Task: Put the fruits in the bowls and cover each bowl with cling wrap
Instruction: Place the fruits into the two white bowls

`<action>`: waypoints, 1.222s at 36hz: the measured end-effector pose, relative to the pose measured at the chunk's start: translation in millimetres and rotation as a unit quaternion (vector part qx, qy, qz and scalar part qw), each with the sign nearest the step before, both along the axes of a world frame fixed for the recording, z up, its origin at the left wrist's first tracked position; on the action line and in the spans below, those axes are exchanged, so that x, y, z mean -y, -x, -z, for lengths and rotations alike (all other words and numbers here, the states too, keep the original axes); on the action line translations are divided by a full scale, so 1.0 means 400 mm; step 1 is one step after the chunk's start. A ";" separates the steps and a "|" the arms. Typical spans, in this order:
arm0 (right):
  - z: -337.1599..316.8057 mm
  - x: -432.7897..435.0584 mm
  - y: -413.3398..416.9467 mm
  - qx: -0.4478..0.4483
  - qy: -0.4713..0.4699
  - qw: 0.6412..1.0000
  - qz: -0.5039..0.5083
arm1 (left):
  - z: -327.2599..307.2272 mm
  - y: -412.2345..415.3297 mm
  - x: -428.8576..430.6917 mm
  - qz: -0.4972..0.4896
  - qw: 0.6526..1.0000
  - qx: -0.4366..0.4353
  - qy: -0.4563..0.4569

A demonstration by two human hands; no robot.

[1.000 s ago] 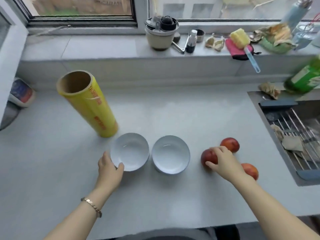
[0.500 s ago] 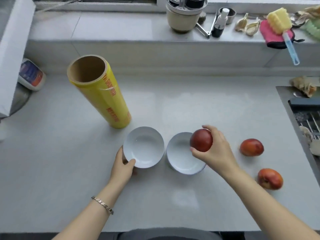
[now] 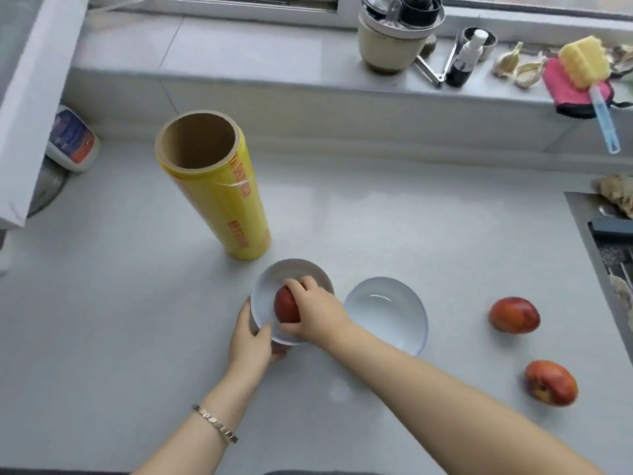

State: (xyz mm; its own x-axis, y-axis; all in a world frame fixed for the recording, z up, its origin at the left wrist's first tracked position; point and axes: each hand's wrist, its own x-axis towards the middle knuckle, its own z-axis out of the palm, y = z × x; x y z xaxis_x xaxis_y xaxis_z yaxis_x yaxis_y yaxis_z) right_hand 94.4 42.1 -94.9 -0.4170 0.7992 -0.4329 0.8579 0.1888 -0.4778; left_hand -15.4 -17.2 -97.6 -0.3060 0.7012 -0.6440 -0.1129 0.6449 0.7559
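Two white bowls stand side by side on the grey counter. My left hand (image 3: 251, 341) grips the near rim of the left bowl (image 3: 274, 279). My right hand (image 3: 317, 315) reaches across and holds a red fruit (image 3: 284, 305) inside that bowl. The right bowl (image 3: 387, 310) holds nothing. Two more red fruits lie to the right, one (image 3: 513, 315) farther back and one (image 3: 551, 382) nearer. A tall yellow cling wrap roll (image 3: 219, 193) stands upright just behind the left bowl.
The sink (image 3: 613, 248) edge runs along the right. On the window sill sit a beige pot (image 3: 394, 39), a small bottle (image 3: 466, 60), a yellow sponge brush (image 3: 589, 66) on a pink cloth. A white tub (image 3: 72, 138) stands at far left.
My right hand has carried the red fruit leftward from over the right bowl down into the left bowl. My left hand has stayed on the left bowl's rim.
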 end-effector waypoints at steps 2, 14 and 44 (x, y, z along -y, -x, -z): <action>-0.008 0.002 -0.011 -0.020 -0.006 1.000 -0.011 | -0.004 0.003 -0.010 -0.001 1.000 -0.022 -0.005; -0.071 0.101 -0.424 -0.082 -0.151 0.942 0.289 | -0.081 -0.058 0.012 0.235 0.881 -0.385 -0.147; -0.031 0.061 -0.313 0.008 -0.014 0.998 0.067 | -0.019 -0.216 0.006 0.267 0.962 0.027 0.042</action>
State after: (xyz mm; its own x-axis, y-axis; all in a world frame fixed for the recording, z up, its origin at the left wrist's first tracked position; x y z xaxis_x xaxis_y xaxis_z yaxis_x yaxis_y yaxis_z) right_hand 219.6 17.8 -82.3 -0.2995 0.8594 -0.4144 0.8837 0.0861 -0.4600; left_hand 71.2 -19.6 -90.1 0.1196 0.6945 -0.7095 0.2145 0.6797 0.7015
